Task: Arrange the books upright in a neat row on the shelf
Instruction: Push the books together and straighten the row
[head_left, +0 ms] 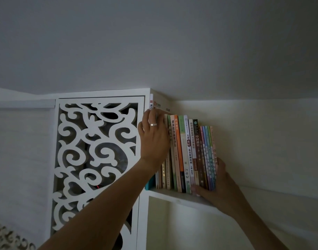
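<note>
A row of upright books (188, 154) stands on a high white shelf (174, 194), spines facing me, leaning slightly left. My left hand (153, 136), a ring on one finger, lies on the spines at the row's left end, fingers reaching to a tall white book (151, 103). My right hand (220, 188) presses flat against the right end of the row, where thin pastel books (208, 150) stand, with its thumb under their bottom edge. A teal book (149, 184) shows below my left wrist.
A white carved lattice panel (98, 154) forms the cabinet side left of the shelf. The ceiling (154, 42) sits just above the cabinet top. A plain wall (271, 141) runs to the right of the books, and an open compartment (181, 228) lies below the shelf.
</note>
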A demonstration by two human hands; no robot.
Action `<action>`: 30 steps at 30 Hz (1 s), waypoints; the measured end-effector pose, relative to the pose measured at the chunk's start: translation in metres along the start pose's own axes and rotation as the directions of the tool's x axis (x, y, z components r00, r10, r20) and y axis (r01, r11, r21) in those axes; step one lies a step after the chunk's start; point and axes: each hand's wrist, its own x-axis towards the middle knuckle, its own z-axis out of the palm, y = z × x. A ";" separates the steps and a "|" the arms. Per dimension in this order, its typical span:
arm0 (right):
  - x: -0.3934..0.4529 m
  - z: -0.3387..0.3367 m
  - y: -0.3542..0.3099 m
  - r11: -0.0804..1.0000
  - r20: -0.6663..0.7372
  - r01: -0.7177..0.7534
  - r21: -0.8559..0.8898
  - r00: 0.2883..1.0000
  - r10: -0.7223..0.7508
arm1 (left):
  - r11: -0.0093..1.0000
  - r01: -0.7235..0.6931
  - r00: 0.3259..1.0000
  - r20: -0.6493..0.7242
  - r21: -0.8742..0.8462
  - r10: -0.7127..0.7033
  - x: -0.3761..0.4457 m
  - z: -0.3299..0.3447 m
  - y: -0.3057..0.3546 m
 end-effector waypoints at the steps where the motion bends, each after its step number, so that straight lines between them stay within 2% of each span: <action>1: 0.000 0.000 0.000 1.000 -0.002 -0.004 -0.004 1.000 0.004 | 1.000 0.014 1.000 -0.006 -0.014 -0.014 0.001 0.001 0.000; 4: -0.001 0.000 0.002 1.000 -0.010 -0.017 -0.012 1.000 0.017 | 0.995 0.079 0.997 -0.014 -0.054 -0.080 0.006 0.000 0.004; 9: 0.000 -0.001 0.001 0.999 -0.010 -0.033 -0.027 0.999 0.033 | 0.969 0.149 0.976 -0.129 -0.198 -0.176 0.002 -0.008 0.012; 12: 0.001 -0.001 0.000 0.999 -0.014 -0.042 -0.027 0.999 0.041 | 0.875 0.211 0.969 -0.024 -0.435 -0.246 -0.010 -0.020 0.025; 14: 0.001 -0.001 -0.001 0.998 -0.008 -0.049 -0.027 0.999 0.048 | 0.802 0.294 0.950 0.065 -0.520 -0.307 -0.022 -0.023 0.033; 16: 0.001 -0.001 -0.001 0.998 -0.011 -0.056 -0.036 0.998 0.056 | 0.798 0.369 0.925 0.105 -0.477 -0.365 -0.033 -0.023 0.038; 19: -0.001 -0.002 -0.002 0.997 -0.019 -0.067 -0.041 0.998 0.066 | 0.853 0.422 0.906 0.176 -0.308 -0.385 -0.037 -0.024 0.040; 21: -0.003 -0.002 -0.003 0.997 -0.025 -0.069 -0.045 0.997 0.068 | 0.846 0.434 0.900 0.199 -0.310 -0.389 -0.037 -0.027 0.039; 25: -0.005 -0.002 -0.007 0.997 -0.028 -0.064 -0.044 0.998 0.063 | 0.847 0.357 0.934 0.120 -0.394 -0.337 -0.047 -0.035 0.045; 27: -0.003 -0.003 -0.005 0.997 -0.035 -0.066 -0.036 0.997 0.065 | 0.834 0.388 0.922 0.175 -0.392 -0.347 -0.054 -0.035 0.045; 30: 0.000 -0.004 -0.004 0.999 -0.014 -0.044 0.003 0.999 0.044 | 0.834 0.458 0.874 0.327 -0.308 -0.359 -0.056 -0.035 0.037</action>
